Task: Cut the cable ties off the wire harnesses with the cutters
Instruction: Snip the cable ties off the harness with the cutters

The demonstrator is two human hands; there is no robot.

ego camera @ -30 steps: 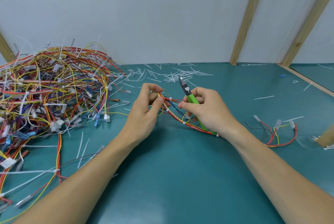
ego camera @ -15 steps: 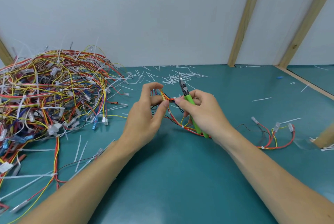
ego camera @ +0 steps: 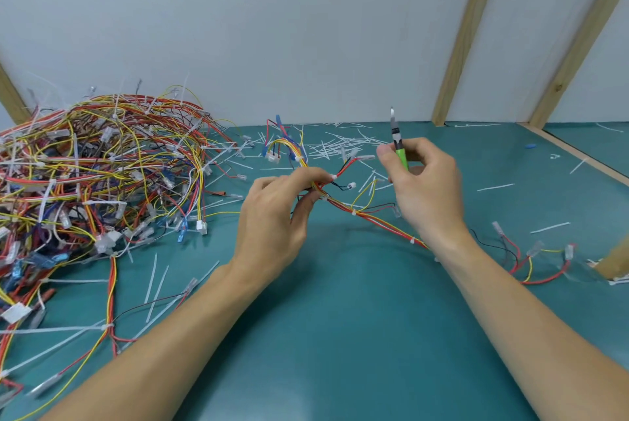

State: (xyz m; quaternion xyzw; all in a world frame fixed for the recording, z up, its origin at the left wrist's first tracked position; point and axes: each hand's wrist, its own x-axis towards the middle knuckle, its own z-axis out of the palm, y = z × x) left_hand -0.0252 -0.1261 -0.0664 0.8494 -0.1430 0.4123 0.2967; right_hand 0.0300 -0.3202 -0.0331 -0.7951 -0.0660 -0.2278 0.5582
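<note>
1. The left hand [ego camera: 275, 216] is closed in a pinch on the wire harness [ego camera: 343, 206] where its branches split, holding it just above the teal surface [ego camera: 340, 335]. The right hand [ego camera: 422, 189] is closed around the green-handled cutters [ego camera: 398, 148], whose tip points up and away, clear of the harness.

2. A white cable tie [ego camera: 354, 213] sits on the harness just right of the left hand; another [ego camera: 412, 240] lies farther along the same run, close to the right wrist. Both look uncut.

3. Likely risk: the ties hug thin red and yellow wires tightly, so blades slid under a tie could nick insulation or sever a strand if the tip bites too deep.

4. A second risk is to the left fingertips, which grip right beside the nearest tie; blades brought in at a poor angle could catch skin.

5. The harness hangs slack from the pinch, so it may twist or slip as the blades approach, spoiling the aim.

6. A snipped tie could fly off into the trimmed tie offcuts [ego camera: 340, 145] scattered beyond the harness.

7. Hard to make out: whether the blades are parted or together, since they show edge-on; the right palm hides the handles.

8. The harness passes behind the right forearm and its connector ends [ego camera: 534, 249] reappear to the right; the link between them is hidden.

9. Left of the harness, the tangled harness pile [ego camera: 95, 175] is cut off by the frame edge; its ties cannot be counted.
</note>
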